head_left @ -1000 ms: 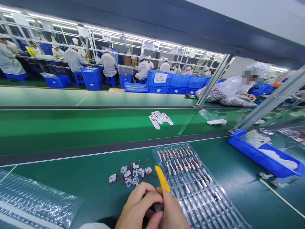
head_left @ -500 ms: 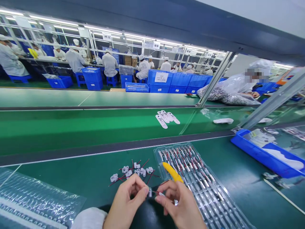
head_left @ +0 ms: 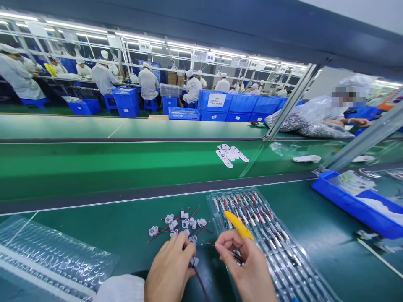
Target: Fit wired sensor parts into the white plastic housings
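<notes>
My left hand (head_left: pixel 171 266) is closed on a small pale plastic part (head_left: pixel 194 262), from which a dark red wire (head_left: pixel 202 285) hangs toward me. Just beyond its knuckles lie several white ring-shaped plastic pieces (head_left: pixel 185 223) with red and black wires. My right hand (head_left: pixel 248 264) is pinched, with a thin wire (head_left: pixel 208 243) leading to its fingertips; a dark slim object shows inside its curled fingers. From this hand a curved yellow pointed piece (head_left: pixel 238 225) sticks out, either a finger cover or a handle. Under and beside it lies a clear ridged tray (head_left: pixel 302 272) of slim wired parts.
At left lies another clear moulded tray (head_left: pixel 59 256). A blue bin (head_left: pixel 349 205) with parts stands at right. Across the green belt (head_left: pixel 126 167) are white remote-shaped plates (head_left: pixel 231 154). A metal post (head_left: pixel 291 102) rises at right; a co-worker (head_left: pixel 340 102) sits beyond.
My hands have moved apart. The left has turned palm down toward the white pieces, and the right has drawn away to the right. The view has shifted slightly.
</notes>
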`<state>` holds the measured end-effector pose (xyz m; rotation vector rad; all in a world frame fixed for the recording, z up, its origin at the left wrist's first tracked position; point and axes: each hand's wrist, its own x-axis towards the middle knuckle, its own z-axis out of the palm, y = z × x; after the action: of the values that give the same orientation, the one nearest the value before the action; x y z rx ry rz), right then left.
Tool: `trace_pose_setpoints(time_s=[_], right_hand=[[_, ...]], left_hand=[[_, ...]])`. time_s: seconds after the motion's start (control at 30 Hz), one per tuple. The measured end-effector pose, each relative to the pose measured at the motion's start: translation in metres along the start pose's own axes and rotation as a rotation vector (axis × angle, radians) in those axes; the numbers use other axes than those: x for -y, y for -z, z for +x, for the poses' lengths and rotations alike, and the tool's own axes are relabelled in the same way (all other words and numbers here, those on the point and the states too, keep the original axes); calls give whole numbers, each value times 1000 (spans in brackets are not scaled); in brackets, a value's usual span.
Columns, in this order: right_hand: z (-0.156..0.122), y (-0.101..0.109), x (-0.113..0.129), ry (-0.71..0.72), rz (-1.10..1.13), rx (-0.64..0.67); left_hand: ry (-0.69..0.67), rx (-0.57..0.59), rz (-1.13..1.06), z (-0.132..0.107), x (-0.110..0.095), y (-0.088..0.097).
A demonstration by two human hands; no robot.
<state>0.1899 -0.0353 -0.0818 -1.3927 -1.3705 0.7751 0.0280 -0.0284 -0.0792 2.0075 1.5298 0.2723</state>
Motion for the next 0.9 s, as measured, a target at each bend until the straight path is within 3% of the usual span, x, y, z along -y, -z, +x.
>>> trace_pose_setpoints(time_s=[0.1, 0.23, 0.3, 0.4, 0.47, 0.6, 0.8, 0.9], right_hand=[[-3, 3, 5, 34, 23, -29], [-3, 10, 16, 17, 59, -117], [-3, 11, 18, 19, 73, -143], [-3, 9, 17, 69, 61, -85], [-5, 5, 14, 98, 42, -81], [-11, -3, 9, 122, -29, -143], [-15, -7, 3, 128, -75, -194], [-13, -5, 4, 108, -57, -179]], left_hand=[[-7, -42, -121, 2, 2, 0], [5, -182, -538, 8, 4, 13], [40, -129, -831, 11, 3, 19], [126, 47, -1264, 11, -1, 22], [169, 131, -1432, 10, -4, 21], [221, 187, -1459, 8, -7, 16], [107, 96, -1217, 11, -4, 7], [86, 79, -1245, 10, -5, 7]])
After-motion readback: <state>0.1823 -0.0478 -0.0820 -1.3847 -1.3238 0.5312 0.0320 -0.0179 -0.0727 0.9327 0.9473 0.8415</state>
